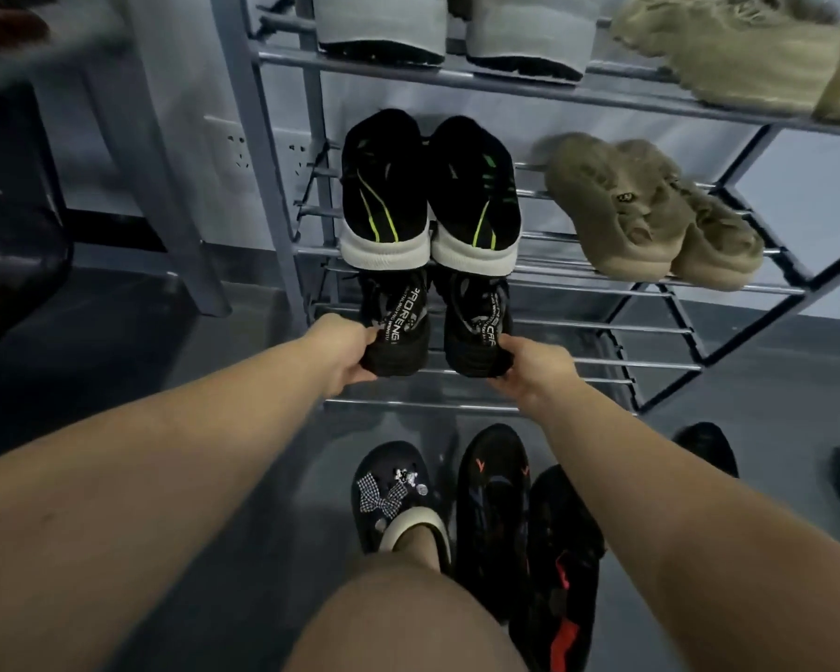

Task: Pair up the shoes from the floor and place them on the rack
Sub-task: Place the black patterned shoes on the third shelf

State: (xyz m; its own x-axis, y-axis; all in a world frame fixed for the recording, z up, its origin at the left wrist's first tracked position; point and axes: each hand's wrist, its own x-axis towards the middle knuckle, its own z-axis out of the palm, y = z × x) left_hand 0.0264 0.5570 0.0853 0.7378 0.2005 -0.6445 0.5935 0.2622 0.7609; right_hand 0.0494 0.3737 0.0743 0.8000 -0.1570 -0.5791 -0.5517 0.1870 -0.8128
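Black lettered sneakers (435, 327), a matched pair, sat side by side on the lowest tier of the metal rack (578, 288), long axes running straight away from the person, heels nearest and toes under the shelf above. The left hand (348, 349) clasped the left shoe's heel and the right hand (529, 366) the right shoe's, each equally close, so pushing forward would likely seat them. More dark shoes (529, 540) waited on the floor (243, 502) beside the person's slippered foot (398, 497).
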